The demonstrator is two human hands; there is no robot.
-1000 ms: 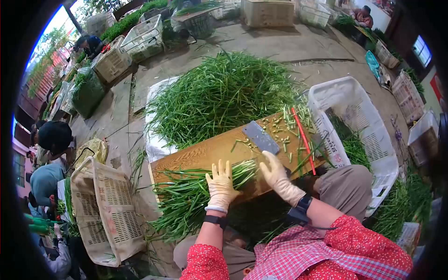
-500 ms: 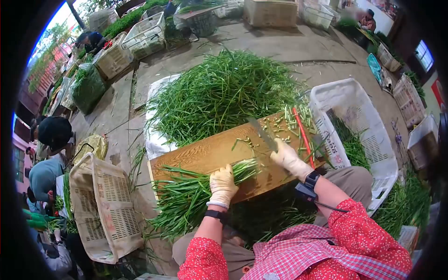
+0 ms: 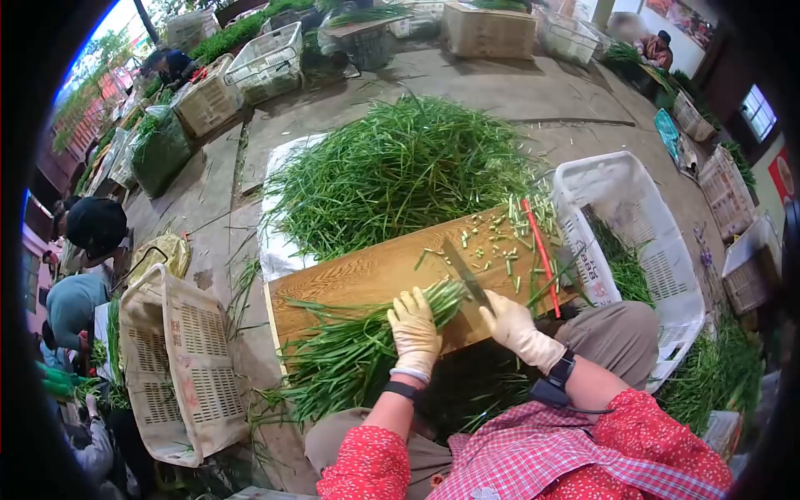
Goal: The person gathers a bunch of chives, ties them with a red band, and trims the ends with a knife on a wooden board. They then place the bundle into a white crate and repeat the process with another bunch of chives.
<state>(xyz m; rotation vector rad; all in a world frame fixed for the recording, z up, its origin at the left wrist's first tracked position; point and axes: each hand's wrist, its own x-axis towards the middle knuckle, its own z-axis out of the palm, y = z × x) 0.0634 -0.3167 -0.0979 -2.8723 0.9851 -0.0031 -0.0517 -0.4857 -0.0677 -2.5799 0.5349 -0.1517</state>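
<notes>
My left hand [image 3: 415, 331], in a pale glove, presses on a bundle of long green stalks [image 3: 346, 354] lying across the wooden board [image 3: 333, 279]. The pale cut ends of the bundle point right, toward the knife. In my gloved right hand [image 3: 512, 327] is the handle of a knife [image 3: 465, 271], its blade slanting up and left over the board, just right of the bundle's ends. Short cut pieces [image 3: 504, 237] are scattered on the board's upper right part. A red rod [image 3: 540, 254] lies across the board's right end.
Beyond the board is a large heap of green stalks [image 3: 400, 167] on a white sheet [image 3: 279, 250]. A white crate [image 3: 671, 242] stands right, a beige crate [image 3: 196, 367] left. Co-workers [image 3: 96, 227] are at the left edge; more crates line the back.
The bundle's cut ends and my left hand have shifted slightly right, its fingers now spread over the stalks. My right hand and the knife have moved lower, nearer the bundle.
</notes>
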